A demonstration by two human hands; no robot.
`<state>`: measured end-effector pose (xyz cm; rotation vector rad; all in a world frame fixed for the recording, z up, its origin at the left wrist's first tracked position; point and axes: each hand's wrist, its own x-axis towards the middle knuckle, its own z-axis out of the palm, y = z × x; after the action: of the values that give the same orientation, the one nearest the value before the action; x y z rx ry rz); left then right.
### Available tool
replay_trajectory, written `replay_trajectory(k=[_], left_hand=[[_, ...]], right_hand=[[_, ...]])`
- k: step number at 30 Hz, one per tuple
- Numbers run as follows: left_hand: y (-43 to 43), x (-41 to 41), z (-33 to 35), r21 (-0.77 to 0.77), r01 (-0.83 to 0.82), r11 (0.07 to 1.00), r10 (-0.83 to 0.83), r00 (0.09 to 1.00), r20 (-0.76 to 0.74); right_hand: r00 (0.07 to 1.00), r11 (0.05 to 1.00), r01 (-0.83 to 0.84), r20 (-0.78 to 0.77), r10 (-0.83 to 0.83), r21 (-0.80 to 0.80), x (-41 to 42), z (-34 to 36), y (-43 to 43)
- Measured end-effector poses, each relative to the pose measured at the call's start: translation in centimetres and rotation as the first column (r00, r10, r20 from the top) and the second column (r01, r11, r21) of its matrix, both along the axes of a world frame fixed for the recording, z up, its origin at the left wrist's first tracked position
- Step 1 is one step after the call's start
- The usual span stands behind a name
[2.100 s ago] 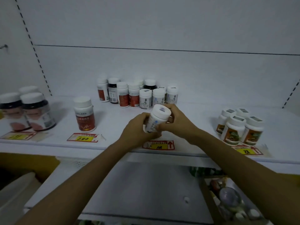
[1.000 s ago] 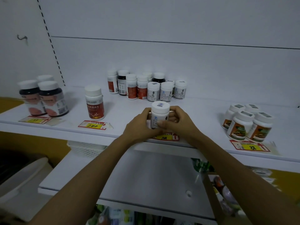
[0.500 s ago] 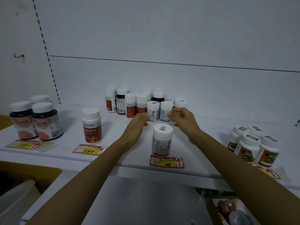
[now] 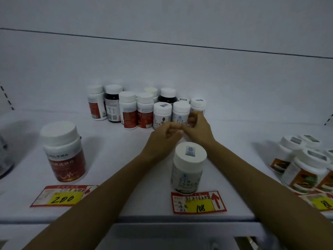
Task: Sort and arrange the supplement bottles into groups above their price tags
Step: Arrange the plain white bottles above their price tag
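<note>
Two bare hands are stretched out to the far middle of the white shelf (image 4: 117,150), where a mixed cluster of supplement bottles (image 4: 137,107) stands close to the back wall. The left hand (image 4: 163,138) and the right hand (image 4: 198,129) meet with curled fingers just in front of a small white-capped bottle with a blue mark on its pale label (image 4: 181,111). It stands upright in the cluster's near row. The fingertips hide its lower part, so it cannot be told whether either hand grips the bottle or only touches it. To its left in the cluster are white bottles with red labels and a dark bottle with a white cap. Another dark bottle stands behind it. Nearer, between the two forearms, a matching white bottle with a square sticker on its cap (image 4: 188,168) stands upright and alone. Its base is at the far edge of the red and yellow price tag marked 108 (image 4: 198,202). At the near left, a larger white-capped bottle with a dark red label (image 4: 63,156) stands by itself just behind the red and yellow price tag marked 200 (image 4: 61,195). At the right, a tight group of white bottles with orange and green labels (image 4: 302,168) stands behind a third price tag (image 4: 322,202), which the frame edge cuts off.
</note>
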<state>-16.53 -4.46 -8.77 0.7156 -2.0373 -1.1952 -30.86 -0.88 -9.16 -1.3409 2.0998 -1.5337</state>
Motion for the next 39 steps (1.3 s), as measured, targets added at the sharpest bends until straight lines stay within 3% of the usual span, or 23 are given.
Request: replay_trajectory(k=[8,14,22,27,33,39], left_hand=[[-0.1,0.0,-0.5,-0.054,-0.044,0.998,0.043,0.999,-0.023],[-0.1,0.3,-0.6,-0.091,-0.089,0.992,0.085,0.995,-0.051],[1.2,0.9,0.3,-0.313,-0.285,0.906,0.168,0.921,-0.351],[1.0,1.0,0.4,-0.207,-0.204,0.957,0.135,0.943,-0.304],[0.7,1.1,1.3,-0.272,-0.215,0.938,0.132,0.947,-0.294],[1.5,2.0,3.5,-0.085,-0.064,0.994,0.036,0.952,-0.305]], right_hand=[[0.997,0.999,0.010,-0.073,-0.006,0.049,-0.6,-0.1,-0.8],[0.994,0.998,0.027,0.110,-0.021,-0.056,-0.2,0.0,0.2],[0.949,0.973,-0.092,0.278,0.150,-0.212,0.9,2.0,1.8],[0.916,0.957,-0.219,0.299,0.269,-0.191,1.6,2.3,2.2],[0.847,0.932,-0.312,0.390,0.361,-0.184,1.6,3.4,2.6],[0.860,0.920,-0.303,0.346,0.376,-0.247,1.8,6.0,3.7]])
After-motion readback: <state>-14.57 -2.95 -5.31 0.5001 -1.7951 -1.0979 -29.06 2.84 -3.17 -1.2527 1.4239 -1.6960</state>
